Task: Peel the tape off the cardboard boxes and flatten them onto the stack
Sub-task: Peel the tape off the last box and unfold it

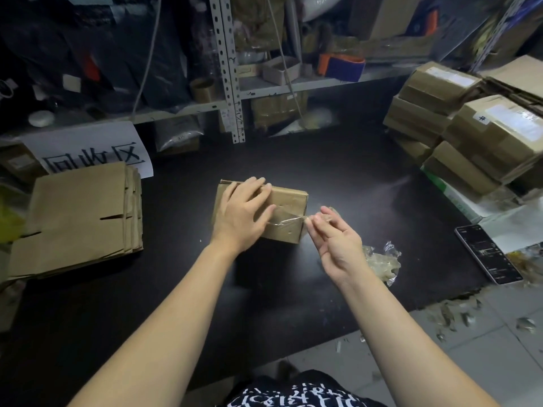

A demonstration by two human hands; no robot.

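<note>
On the tabletop [352, 177], your left hand [242, 212] presses the box [289, 201], fingers straight, while your right hand [338, 242] pinches the tape [286, 221]; jerking could snap it.

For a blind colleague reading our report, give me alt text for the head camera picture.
A person's left hand holds down a small cardboard box on a black table while the right hand pinches clear tape peeling off it. Flattened boxes lie stacked at left, taped boxes at right.

Dim, soft-focus wide-angle view; edges bow, the shelving [229, 69] blurs, and faint glare streaks the black tabletop [367, 183].
</note>
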